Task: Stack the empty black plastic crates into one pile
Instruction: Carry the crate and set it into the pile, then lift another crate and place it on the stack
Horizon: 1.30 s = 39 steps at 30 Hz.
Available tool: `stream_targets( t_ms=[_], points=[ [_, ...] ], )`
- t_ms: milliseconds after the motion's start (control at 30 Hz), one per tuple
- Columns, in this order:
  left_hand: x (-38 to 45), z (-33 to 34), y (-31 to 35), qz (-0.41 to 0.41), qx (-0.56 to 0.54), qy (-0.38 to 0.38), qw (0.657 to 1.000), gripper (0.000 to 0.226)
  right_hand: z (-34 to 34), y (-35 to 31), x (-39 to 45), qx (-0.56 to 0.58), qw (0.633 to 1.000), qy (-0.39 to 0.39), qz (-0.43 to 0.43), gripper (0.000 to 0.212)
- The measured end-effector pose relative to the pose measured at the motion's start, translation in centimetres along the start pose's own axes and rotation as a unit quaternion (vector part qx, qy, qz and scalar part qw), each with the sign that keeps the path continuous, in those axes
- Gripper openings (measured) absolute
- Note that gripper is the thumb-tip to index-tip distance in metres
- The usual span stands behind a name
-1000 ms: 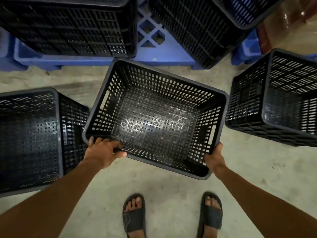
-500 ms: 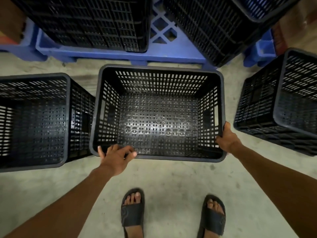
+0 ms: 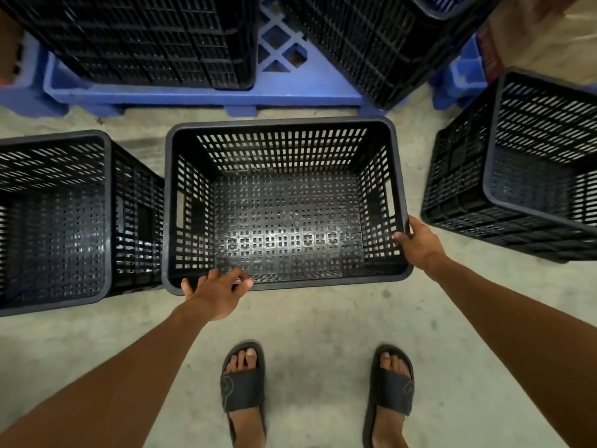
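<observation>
An empty black slatted crate (image 3: 277, 124) stands square in front of me on the concrete floor. My left hand (image 3: 214, 294) lies over its near rim by the left corner, fingers spread and not curled around it. My right hand (image 3: 420, 242) clasps the right rim near the front corner, thumb inside the crate. A second empty black crate (image 3: 55, 221) stands close beside it on the left. A third (image 3: 517, 189) sits apart on the right, tilted.
Behind the crates a blue plastic pallet (image 3: 210, 95) carries two more black crates, one at the left (image 3: 145, 37) and one at the right (image 3: 371, 43). My feet in black sandals (image 3: 242, 383) stand on bare concrete just short of the middle crate.
The middle crate has turned from skewed to square and come down between the side crates. My left hand has let go of its grip and spread its fingers; my right hand slid along the right rim.
</observation>
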<state>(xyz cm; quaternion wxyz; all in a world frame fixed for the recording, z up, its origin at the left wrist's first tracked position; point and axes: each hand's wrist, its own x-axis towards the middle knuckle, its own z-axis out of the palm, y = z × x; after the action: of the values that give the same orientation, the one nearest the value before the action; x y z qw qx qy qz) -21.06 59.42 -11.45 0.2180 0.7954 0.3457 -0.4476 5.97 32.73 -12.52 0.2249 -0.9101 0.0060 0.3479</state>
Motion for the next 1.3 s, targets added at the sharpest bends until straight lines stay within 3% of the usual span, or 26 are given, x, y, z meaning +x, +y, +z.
stream_targets(
  t_ms=[133,267,367,633,833,933,1067,1200,1300],
  points=[
    [-0.3,0.5,-0.3,-0.005,0.007,0.022,1.0,0.047,-0.1,0.6,-0.2,-0.018,1.0,-0.014,-0.001,0.049],
    [-0.8,0.7,0.7,-0.01,-0.005,0.045,0.999,0.046,-0.3,1.3,-1.0,-0.01,0.999,-0.03,-0.001,0.076],
    [-1.9,0.3,2.5,0.02,-0.066,0.076,0.995,0.046,-0.8,2.2,-2.8,-0.072,0.997,-0.023,-0.032,0.084],
    [-5.8,-3.7,10.1,0.113,-0.195,0.029,0.974,0.039,-8.0,2.7,-6.8,-0.146,0.98,-0.091,-0.105,0.068],
    [-9.9,-8.9,20.8,0.199,-0.229,-0.019,0.953,0.027,-18.7,3.1,-7.2,-0.001,0.995,-0.029,-0.098,0.057],
    [-10.6,-10.0,27.2,0.204,-0.238,-0.045,0.948,0.027,-23.0,6.1,-5.5,0.062,0.996,0.009,-0.068,0.049],
    [-8.9,-10.2,36.1,0.196,-0.278,-0.068,0.938,0.022,-27.8,13.1,-0.8,0.098,0.995,0.025,0.008,0.06],
    [-4.8,-9.6,44.7,0.151,-0.33,-0.059,0.93,0.041,-32.5,21.9,5.6,0.125,0.988,0.067,0.067,0.103],
    [-1.5,-8.7,51.2,0.125,-0.321,-0.041,0.938,0.054,-36.7,26.4,8.5,0.077,0.983,0.11,0.127,0.092]
  ],
)
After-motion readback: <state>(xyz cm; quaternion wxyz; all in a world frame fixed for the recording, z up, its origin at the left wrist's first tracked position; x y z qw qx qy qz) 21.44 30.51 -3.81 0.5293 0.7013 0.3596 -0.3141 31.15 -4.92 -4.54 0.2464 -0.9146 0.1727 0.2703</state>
